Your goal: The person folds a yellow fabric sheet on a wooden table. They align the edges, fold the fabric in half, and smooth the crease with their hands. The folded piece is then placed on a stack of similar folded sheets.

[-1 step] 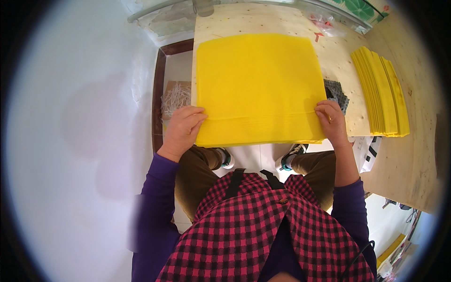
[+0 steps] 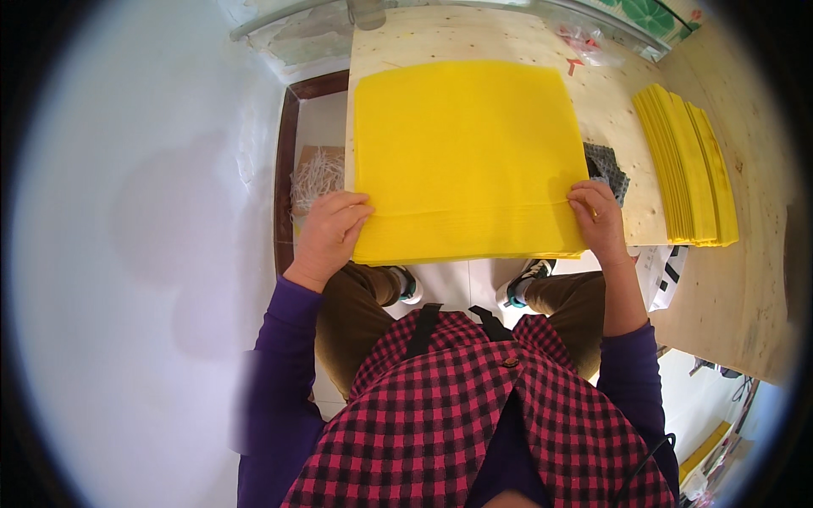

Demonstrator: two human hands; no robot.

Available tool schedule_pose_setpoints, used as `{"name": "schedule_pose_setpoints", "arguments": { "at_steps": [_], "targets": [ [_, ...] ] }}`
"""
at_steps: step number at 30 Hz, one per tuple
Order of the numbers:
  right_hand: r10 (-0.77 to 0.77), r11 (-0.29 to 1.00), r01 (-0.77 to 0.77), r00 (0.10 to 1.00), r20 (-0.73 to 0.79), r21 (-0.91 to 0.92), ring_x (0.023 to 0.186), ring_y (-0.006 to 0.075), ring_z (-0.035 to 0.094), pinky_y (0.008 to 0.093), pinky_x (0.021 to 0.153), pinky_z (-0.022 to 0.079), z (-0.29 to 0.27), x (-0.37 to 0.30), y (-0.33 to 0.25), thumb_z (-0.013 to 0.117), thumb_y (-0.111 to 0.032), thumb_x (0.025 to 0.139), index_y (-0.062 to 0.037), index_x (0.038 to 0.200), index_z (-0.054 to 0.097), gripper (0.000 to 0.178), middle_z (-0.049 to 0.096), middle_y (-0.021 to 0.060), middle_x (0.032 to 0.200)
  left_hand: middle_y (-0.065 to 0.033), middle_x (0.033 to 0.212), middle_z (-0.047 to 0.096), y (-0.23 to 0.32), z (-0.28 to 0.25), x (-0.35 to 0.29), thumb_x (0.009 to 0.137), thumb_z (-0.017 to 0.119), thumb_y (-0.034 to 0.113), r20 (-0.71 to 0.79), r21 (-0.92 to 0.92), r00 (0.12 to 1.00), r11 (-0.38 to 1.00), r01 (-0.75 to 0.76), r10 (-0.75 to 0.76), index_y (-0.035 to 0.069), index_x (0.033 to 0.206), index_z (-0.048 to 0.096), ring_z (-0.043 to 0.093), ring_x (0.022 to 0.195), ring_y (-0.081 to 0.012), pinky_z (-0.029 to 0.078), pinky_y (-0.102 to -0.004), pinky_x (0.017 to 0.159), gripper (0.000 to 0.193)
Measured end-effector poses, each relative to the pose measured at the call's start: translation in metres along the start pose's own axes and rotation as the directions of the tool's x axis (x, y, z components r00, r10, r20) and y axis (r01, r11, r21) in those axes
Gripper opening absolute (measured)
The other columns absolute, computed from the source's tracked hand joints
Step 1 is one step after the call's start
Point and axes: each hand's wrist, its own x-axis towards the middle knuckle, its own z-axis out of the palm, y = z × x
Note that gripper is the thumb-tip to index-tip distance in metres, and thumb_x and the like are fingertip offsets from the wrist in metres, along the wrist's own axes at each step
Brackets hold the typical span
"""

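A stack of thin yellow fabric sheets [image 2: 466,135] lies flat on the wooden table, its near edge reaching the table's front. Across its near part runs a straight line, which looks like the edge or a crease of the top sheet. At the left end of that line, my left hand [image 2: 334,230] pinches the fabric between thumb and fingers. My right hand [image 2: 600,218] is closed in a similar pinch at the right end. Both hands sit at about the same height, level with each other.
Folded yellow fabric bundles [image 2: 686,169] lie in a pile at the right of the wooden table [image 2: 457,35]. A dark grey patterned cloth [image 2: 606,169] shows beside the stack. Clear plastic [image 2: 589,42] lies at the far right. A white wall [image 2: 144,254] stands close on the left.
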Motion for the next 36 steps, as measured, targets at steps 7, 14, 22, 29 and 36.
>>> {"name": "schedule_pose_setpoints", "arguments": {
  "at_steps": [7,14,22,29,36],
  "targets": [
    [0.005,1.0,-0.005,1.0,0.006,-0.016,0.095,0.0275,0.06,0.0326,0.083,0.049,0.002,-0.002,0.003,0.067,0.004,0.079,-0.0017,0.092,0.066,0.014,0.063,0.0108,0.1,-0.0098,0.108,0.066,0.0,0.001,-0.003,0.079,0.069,0.002,0.034,-0.011,0.999,0.999,0.033,-0.032,0.005,0.096,0.069,0.059,0.105,-0.0297,0.045,-0.0384,0.094,0.018],
    [0.002,1.0,-0.002,1.0,0.001,-0.021,0.096,0.0276,0.06,0.0328,0.083,0.049,0.002,-0.002,0.003,0.067,0.003,0.079,-0.0018,0.092,0.066,0.014,0.062,0.0108,0.101,-0.009,0.103,0.067,-0.001,0.001,0.0,0.079,0.069,0.004,-0.017,0.015,0.999,0.999,-0.034,0.034,0.005,0.094,0.068,0.06,0.099,-0.0291,0.046,-0.038,0.088,0.015],
    [0.002,1.0,-0.002,1.0,-0.005,-0.014,0.097,0.0278,0.06,0.0329,0.084,0.049,0.001,-0.002,0.002,0.067,0.004,0.079,-0.0022,0.092,0.066,0.015,0.063,0.0105,0.1,-0.0089,0.103,0.067,-0.002,0.003,-0.001,0.078,0.068,0.002,-0.034,0.005,0.999,1.0,-0.023,0.023,0.005,0.093,0.067,0.06,0.099,-0.029,0.046,-0.0379,0.088,0.016],
    [0.009,1.0,-0.009,1.0,-0.01,0.004,0.097,0.0282,0.059,0.0331,0.085,0.049,0.0,-0.002,-0.001,0.068,0.003,0.078,-0.0023,0.093,0.066,0.016,0.063,0.0105,0.101,-0.0089,0.101,0.067,-0.002,0.005,0.0,0.077,0.068,0.0,-0.064,-0.023,0.998,1.0,-0.013,0.012,0.005,0.093,0.066,0.061,0.097,-0.0294,0.047,-0.0385,0.087,0.017],
    [0.005,1.0,-0.005,1.0,0.02,-0.003,0.101,0.029,0.057,0.0344,0.088,0.048,-0.002,-0.001,-0.008,0.071,0.0,0.077,-0.0029,0.094,0.066,0.018,0.061,0.0107,0.105,-0.0092,0.099,0.067,0.0,0.003,0.003,0.078,0.067,0.0,-0.064,-0.02,0.998,1.0,-0.003,0.001,0.004,0.093,0.065,0.061,0.096,-0.0297,0.047,-0.0385,0.086,0.016]
  ]
}}
